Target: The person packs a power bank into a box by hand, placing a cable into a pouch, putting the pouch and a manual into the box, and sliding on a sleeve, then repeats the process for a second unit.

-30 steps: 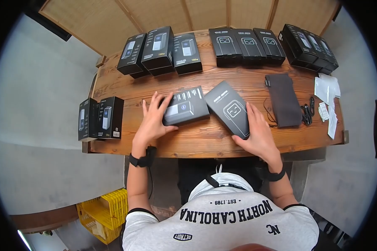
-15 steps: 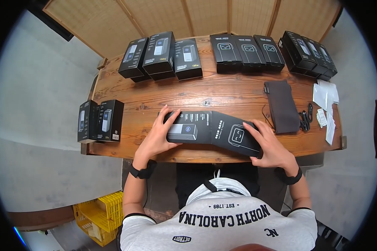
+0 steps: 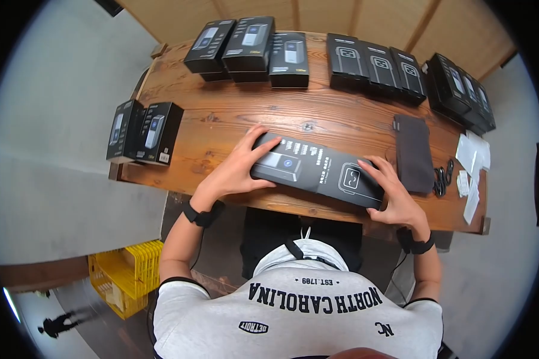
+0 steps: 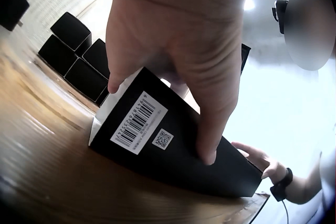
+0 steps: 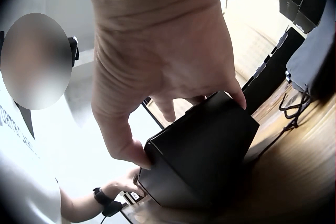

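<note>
Two black boxes lie end to end near the table's front edge in the head view. My left hand (image 3: 245, 163) grips the left box (image 3: 290, 172), printed with a silver device, thumb on the near side and fingers over the far edge. In the left wrist view this box (image 4: 184, 155) shows a barcode label (image 4: 139, 122). My right hand (image 3: 396, 194) grips the outer end of the right box (image 3: 335, 173), which bears a smiling screen outline. The right wrist view shows its plain dark end (image 5: 205, 150) between thumb and fingers.
Black boxes stand in groups at the back left (image 3: 248, 48), back middle (image 3: 377, 66), back right (image 3: 461, 90) and left edge (image 3: 159, 131). A dark grey pouch (image 3: 413, 152), black cables (image 3: 442, 179) and white wrappers (image 3: 472, 155) lie at right. Yellow crates (image 3: 126, 275) sit on the floor.
The two boxes stood at an angle to each other; both hands have brought them nearer the front edge and into one line. The head view has turned slightly.
</note>
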Tool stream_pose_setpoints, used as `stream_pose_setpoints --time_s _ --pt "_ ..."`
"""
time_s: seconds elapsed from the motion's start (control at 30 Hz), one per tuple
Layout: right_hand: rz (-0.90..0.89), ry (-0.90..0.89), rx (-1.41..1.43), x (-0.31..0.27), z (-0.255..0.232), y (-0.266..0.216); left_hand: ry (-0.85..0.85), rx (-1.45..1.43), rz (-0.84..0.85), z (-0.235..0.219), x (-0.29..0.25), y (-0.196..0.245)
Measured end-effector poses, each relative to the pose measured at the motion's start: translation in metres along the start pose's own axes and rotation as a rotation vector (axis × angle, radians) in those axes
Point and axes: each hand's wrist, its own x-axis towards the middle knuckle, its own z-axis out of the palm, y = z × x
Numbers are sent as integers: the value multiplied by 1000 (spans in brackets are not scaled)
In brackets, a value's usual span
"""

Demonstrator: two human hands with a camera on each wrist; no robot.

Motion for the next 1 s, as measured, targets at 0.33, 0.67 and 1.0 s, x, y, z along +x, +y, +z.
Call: stream_pose_setpoints --time_s 0.33,0.67,1.0 --pt "144 693 675 -2 64 40 478 -708 -350 37 -13 -21" --pt "197 680 663 48 105 3 485 -682 -364 104 14 35" --pt "165 653 1149 48 94 33 42 84 -38 29 15 31"
